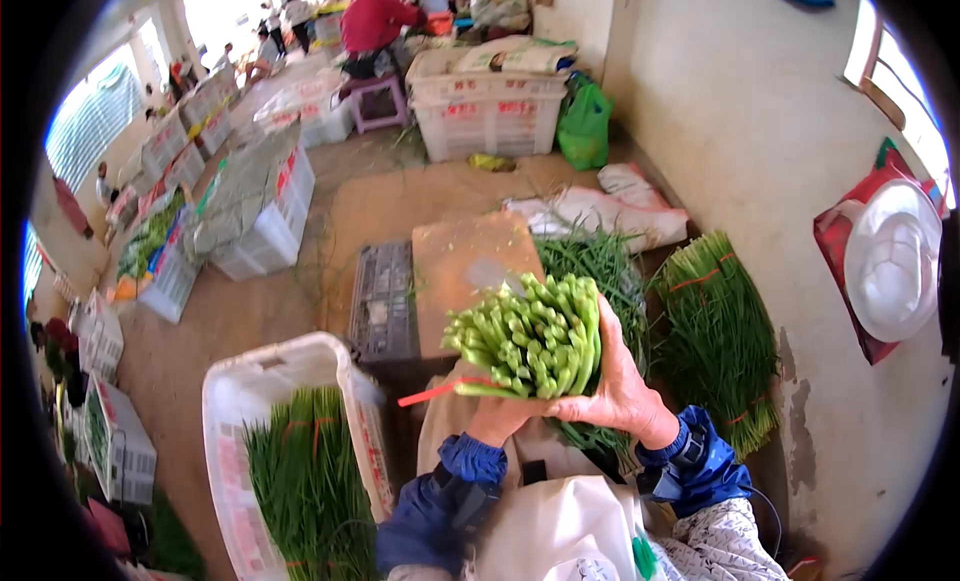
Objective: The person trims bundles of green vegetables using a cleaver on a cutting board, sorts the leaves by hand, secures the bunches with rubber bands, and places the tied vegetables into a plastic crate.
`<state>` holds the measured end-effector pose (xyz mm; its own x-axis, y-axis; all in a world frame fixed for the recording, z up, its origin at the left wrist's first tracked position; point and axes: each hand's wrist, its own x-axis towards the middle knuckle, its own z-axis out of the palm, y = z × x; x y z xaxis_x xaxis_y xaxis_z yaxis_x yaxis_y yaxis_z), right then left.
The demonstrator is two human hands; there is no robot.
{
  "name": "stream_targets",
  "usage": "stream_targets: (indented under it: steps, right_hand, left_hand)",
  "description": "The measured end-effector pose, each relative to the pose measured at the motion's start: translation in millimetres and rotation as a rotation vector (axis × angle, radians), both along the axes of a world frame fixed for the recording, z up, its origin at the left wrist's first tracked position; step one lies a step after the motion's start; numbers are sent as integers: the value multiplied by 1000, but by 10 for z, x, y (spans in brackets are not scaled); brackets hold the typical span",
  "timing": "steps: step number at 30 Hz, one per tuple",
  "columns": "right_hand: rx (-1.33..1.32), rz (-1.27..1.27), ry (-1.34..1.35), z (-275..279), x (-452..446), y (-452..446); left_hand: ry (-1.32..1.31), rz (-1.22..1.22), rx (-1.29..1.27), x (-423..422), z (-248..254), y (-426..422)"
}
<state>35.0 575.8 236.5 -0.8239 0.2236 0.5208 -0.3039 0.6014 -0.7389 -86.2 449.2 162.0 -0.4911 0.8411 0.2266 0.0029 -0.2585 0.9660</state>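
Observation:
A thick bunch of green stems is held up in front of me, its cut ends facing the camera. My right hand wraps round the right side and underside, thumb beneath. Below the bunch, my left hand presses against its lower side; its fingers are mostly hidden. A red strip sticks out to the left from the bunch's lower edge. Behind the bunch stands a board-topped work surface, and loose green stalks lie to its right.
Tied green bundles lean along the right wall. A white crate at lower left holds more bundles. A dark plastic crate stands beside the board. Farther back are a lidded white box, a purple stool and a person in red.

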Motion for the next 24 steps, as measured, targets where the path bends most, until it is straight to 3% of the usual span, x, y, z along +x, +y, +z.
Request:
stream_targets:
  steps: [1, 3, 4, 5, 6, 7, 8, 9, 11, 13, 15, 17, 19, 20, 21, 23, 24]
  right_hand:
    - [47, 21, 48, 68, 29, 42]
    - [-186, 90, 56, 182, 107, 60]
    - [-184, 142, 63, 230, 114, 127]
    - [-183, 189, 70, 274, 123, 197]
    - [-364, 278, 106, 296, 115, 196]
    - [-557, 372, 138, 290, 108, 158]
    - [-579, 396, 108, 274, 134, 126]
    - [-611, 423, 69, 227, 185, 122]
    - [-727, 479, 19, -284, 209, -18]
    - [-1214, 442, -28, -527, 352, -261]
    - [-1262, 329, 52, -971, 366, -423]
    - [-1256, 208, 49, -1160, 398, -487]
    - [-1220, 134, 6, -1116, 406, -488]
    - [-1185, 139, -22, -1080, 405, -496]
    - [-1146, 152, -51, -1043, 407, -495]
    - [-994, 249, -128, -999, 423, -417]
    - [-919, 288, -159, -970, 445, -357]
  left_hand:
    - [15, -21, 1, -64, 105, 7]
    - [202, -11, 27, -311, 352, -62]
    - [84, -60, 24, -444, 517, -116]
    - [-686, -170, 51, -488, 842, -167]
    - [-705, -296, -54, -599, 1125, -175]
    - [-103, -490, -167, -626, 1444, -160]
    - [510, -580, -137, -642, 1785, -141]
    - [683, -644, -342, -808, 1636, -59]
    - [-65, -839, -660, -828, 1296, -49]
    - [-221, -762, -794, -774, 921, -189]
    - [-10, -342, -664, -595, 641, -459]
    - [347, 4, -503, -466, 342, -813]
    - [555, 158, -384, -71, 274, -996]
    - [1033, 115, -487, 22, 299, -961]
    - [1171, 121, -603, 196, 360, -773]
    - [855, 264, -547, 109, 2, -689]
    - [617, 187, -520, 12, 42, -692]
